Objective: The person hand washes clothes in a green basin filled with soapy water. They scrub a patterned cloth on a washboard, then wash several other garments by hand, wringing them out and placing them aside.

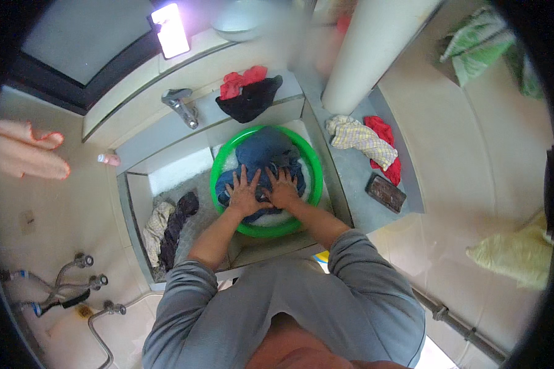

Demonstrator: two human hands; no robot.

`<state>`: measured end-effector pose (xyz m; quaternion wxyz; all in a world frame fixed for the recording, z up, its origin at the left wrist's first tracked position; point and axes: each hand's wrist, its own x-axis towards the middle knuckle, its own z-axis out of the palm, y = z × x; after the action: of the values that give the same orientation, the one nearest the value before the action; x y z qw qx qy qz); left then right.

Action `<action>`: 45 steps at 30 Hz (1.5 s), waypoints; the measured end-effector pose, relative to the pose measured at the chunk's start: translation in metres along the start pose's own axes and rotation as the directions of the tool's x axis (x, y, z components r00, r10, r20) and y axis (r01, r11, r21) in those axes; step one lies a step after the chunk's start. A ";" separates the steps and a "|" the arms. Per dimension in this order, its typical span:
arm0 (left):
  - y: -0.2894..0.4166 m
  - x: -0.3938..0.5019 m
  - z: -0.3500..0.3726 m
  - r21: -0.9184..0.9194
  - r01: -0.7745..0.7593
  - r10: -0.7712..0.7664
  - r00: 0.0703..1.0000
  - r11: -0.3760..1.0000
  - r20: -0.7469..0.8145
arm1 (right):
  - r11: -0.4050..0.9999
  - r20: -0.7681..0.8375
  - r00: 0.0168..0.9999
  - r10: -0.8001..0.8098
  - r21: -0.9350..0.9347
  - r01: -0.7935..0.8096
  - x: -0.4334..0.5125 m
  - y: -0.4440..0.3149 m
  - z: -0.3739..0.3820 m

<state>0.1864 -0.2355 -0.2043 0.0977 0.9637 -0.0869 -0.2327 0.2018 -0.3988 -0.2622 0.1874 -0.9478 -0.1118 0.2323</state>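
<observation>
A green plastic basin (pixel 318 184) stands in a tiled sink, holding dark blue cloth (pixel 265 146) in sudsy water. My left hand (pixel 245 193) lies on the cloth with its fingers spread. Beside it my right hand (pixel 282 188) presses on the same cloth, fingers also apart. The thumbs are close together; whether they touch I cannot tell. Neither hand is closed around the fabric. Some of the cloth is hidden under both palms.
Twisted dark cloth (pixel 179 226) and pale patterned cloth (pixel 156 230) lie in the sink's left part. A metal faucet (pixel 181 108) rises behind. Black cloth (pixel 251 99) and red cloth (pixel 243 82) rest on the back ledge. Checked cloth (pixel 361 140) and a dark brown bar-shaped object (pixel 386 193) occupy the right ledge.
</observation>
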 end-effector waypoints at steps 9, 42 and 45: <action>-0.044 0.070 0.095 0.046 0.047 -0.062 0.911 0.998 0.408 | 0.988 0.041 0.998 -0.050 -0.146 0.055 0.042 0.032 0.079; -0.097 0.057 0.029 -0.771 0.621 0.047 0.774 0.138 0.632 | 0.738 -0.086 0.996 0.009 0.673 0.052 -0.019 0.038 -0.093; -0.091 0.056 0.033 -0.769 0.512 0.055 0.818 0.382 0.572 | 0.837 -0.136 0.990 -0.037 0.536 0.105 -0.007 0.031 -0.064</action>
<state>0.2317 -0.1644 -0.2780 0.5375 0.6581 0.1704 -0.4990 0.2304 -0.4481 -0.2190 0.4625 -0.8636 -0.0653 0.1899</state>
